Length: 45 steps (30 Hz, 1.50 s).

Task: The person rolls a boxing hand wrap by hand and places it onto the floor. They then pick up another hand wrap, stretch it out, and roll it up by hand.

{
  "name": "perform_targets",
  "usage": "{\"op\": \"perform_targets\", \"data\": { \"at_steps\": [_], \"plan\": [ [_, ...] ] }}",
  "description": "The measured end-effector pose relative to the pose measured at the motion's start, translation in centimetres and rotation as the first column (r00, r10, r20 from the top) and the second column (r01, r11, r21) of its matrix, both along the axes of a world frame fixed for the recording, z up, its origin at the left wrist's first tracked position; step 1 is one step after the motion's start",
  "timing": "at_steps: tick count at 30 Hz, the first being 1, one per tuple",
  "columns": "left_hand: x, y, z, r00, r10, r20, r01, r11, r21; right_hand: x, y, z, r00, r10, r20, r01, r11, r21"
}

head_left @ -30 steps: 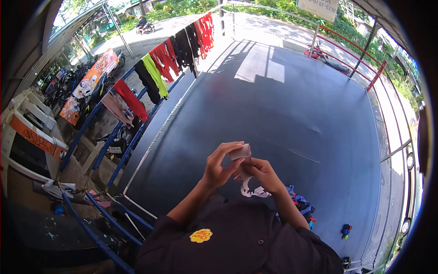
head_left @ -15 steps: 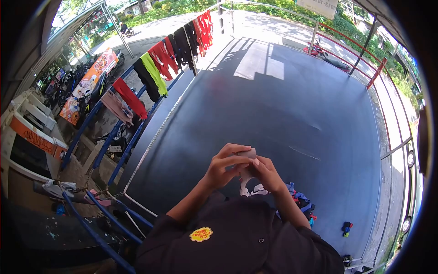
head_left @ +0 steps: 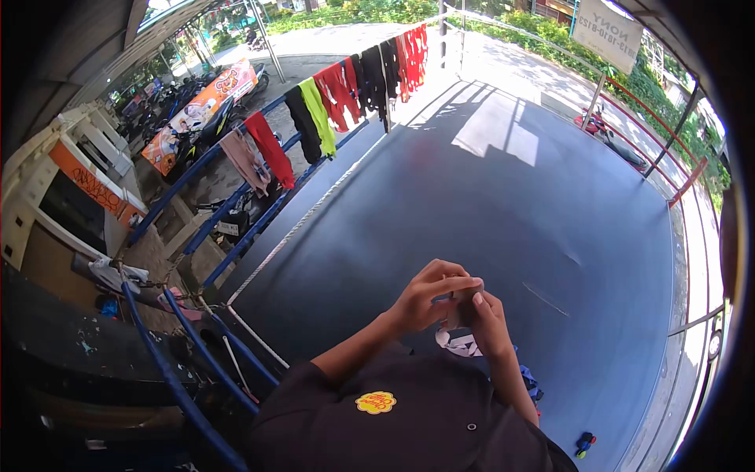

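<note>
Both hands meet in front of my chest around a rolled pale cloth strip (head_left: 458, 315). My left hand (head_left: 429, 297) is closed on the roll from the left, its fingers reaching over the top. From the right, my right hand (head_left: 489, 324) grips the same roll, with its thumb and fingers near the top. A loose pale tail (head_left: 462, 344) of the strip hangs below the hands. Much of the roll is hidden by the fingers. Behind my right forearm, a pile of blue and red cloth (head_left: 530, 384) is partly visible on the dark mat (head_left: 440, 212).
Red, black, yellow-green and pink strips (head_left: 340, 94) hang over the blue ropes (head_left: 224, 216) at the left. A white rope (head_left: 314, 208) runs along the mat. A small dark bundle (head_left: 585, 444) lies at the lower right. Red rails (head_left: 653, 126) stand at the far right.
The view has turned left, so the surroundings sit further right in it. The fingers have closed over the roll, which was more exposed a second ago.
</note>
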<state>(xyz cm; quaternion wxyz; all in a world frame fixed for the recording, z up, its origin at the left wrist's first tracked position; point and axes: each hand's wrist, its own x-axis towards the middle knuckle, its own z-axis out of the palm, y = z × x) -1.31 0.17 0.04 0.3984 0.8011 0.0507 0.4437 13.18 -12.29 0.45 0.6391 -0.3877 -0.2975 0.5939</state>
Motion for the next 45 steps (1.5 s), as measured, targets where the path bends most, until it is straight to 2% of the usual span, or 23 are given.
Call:
{"op": "perform_targets", "data": {
  "at_steps": [2,6,9,12,17,20,21,22,23,29,31,33,35,38,40,42,45],
  "plan": [
    [0.1,0.0,-0.2,0.998,-0.008,-0.070,0.012,0.999,0.047,0.1,0.3,0.0,0.999,-0.038,0.007,0.038,0.999,-0.010],
    [0.4,0.1,0.4,0.995,-0.021,-0.096,0.025,0.999,0.043,1.6,0.3,-1.0,0.995,-0.099,0.023,0.100,0.994,-0.044],
    [0.8,0.7,-0.3,0.993,-0.043,-0.108,0.046,0.999,0.024,2.3,0.7,-1.0,0.998,-0.025,0.056,0.028,0.998,-0.053],
    [1.3,1.1,0.1,0.993,-0.001,-0.115,-0.005,0.999,-0.051,2.3,1.4,0.0,0.994,-0.032,0.104,0.038,0.998,-0.054],
    [1.3,3.2,-0.6,0.993,0.086,-0.083,-0.072,0.985,0.155,2.1,3.4,-0.5,0.997,-0.045,0.056,0.049,0.997,-0.063],
    [1.3,4.6,-1.5,0.996,0.075,-0.050,-0.067,0.988,0.142,2.0,5.1,-0.8,0.998,-0.057,0.017,0.058,0.996,-0.072],
    [1.2,4.9,-1.4,0.996,0.078,-0.049,-0.070,0.987,0.144,2.0,5.7,-1.1,0.995,-0.050,0.090,0.056,0.996,-0.062],
    [1.2,5.1,-1.2,0.994,0.081,-0.067,-0.075,0.994,0.075,2.1,6.3,-1.2,0.985,-0.045,0.167,0.054,0.997,-0.053],
    [1.1,5.6,-1.0,0.993,0.081,-0.087,-0.081,0.997,0.008,2.1,6.9,-1.2,0.984,-0.043,0.170,0.053,0.997,-0.049],
    [0.4,10.1,-2.2,0.994,0.056,-0.090,-0.051,0.997,0.055,1.1,10.7,-1.2,0.984,-0.076,0.160,0.094,0.990,-0.107],
    [0.0,11.8,-1.6,0.993,0.043,-0.110,-0.036,0.997,0.070,1.1,12.0,-1.6,0.990,-0.097,0.105,0.110,0.986,-0.125],
    [-0.7,13.1,-1.0,0.990,0.031,-0.136,-0.019,0.996,0.090,0.4,13.3,-1.7,0.984,-0.124,0.126,0.138,0.984,-0.109],
    [-1.2,14.1,-0.8,0.977,-0.119,-0.175,0.057,0.945,-0.322,-0.3,14.7,-1.9,0.975,-0.159,0.153,0.173,0.981,-0.084],
    [-2.2,16.4,-2.3,0.961,-0.146,-0.234,0.060,0.939,-0.339,-1.6,16.8,-2.7,0.953,-0.249,0.175,0.256,0.967,-0.016],
    [-2.8,17.9,-2.7,0.972,-0.117,-0.202,0.061,0.963,-0.264,-2.6,18.1,-3.3,0.950,-0.279,0.139,0.290,0.955,-0.066],
    [-3.8,19.2,-2.5,0.958,-0.070,-0.276,0.028,0.988,-0.153,-2.9,19.1,-4.8,0.954,-0.269,0.135,0.280,0.957,-0.069],
    [-4.9,20.5,-2.9,0.974,-0.009,-0.225,-0.021,0.991,-0.132,-3.9,20.5,-6.0,0.985,-0.123,0.120,0.138,0.983,-0.124]
  ]
}}
